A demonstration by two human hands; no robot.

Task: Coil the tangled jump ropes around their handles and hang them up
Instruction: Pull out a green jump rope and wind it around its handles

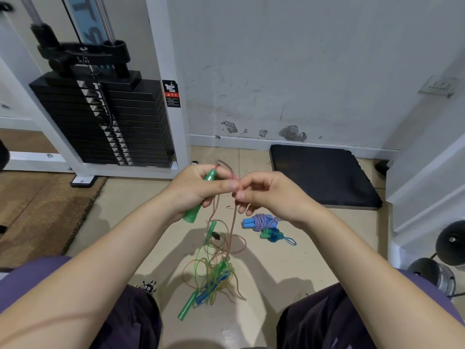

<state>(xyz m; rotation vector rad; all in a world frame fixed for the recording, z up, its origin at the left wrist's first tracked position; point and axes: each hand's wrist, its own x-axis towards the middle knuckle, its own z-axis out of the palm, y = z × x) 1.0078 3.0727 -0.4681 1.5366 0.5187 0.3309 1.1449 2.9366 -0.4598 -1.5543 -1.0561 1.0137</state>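
My left hand (198, 188) grips a green jump-rope handle (192, 215) upright, its lower end sticking out below my palm. A thin pinkish rope (234, 220) leaves the handle's top, and my right hand (266, 195) pinches it beside my left thumb. The rope hangs down into a tangled pile of green, pink and blue ropes (216, 275) on the floor between my knees, with another green handle (187, 306) lying at its lower left. Two coiled ropes lie to the right: one with blue handles (259, 221) and a smaller green and blue one (274, 235).
A weight-stack machine (105, 122) with a white frame stands at the back left. A dark foam pad (324, 175) lies against the white wall on the right. Dumbbells (448, 250) sit at the far right. A brown mat (37, 205) covers the floor on the left.
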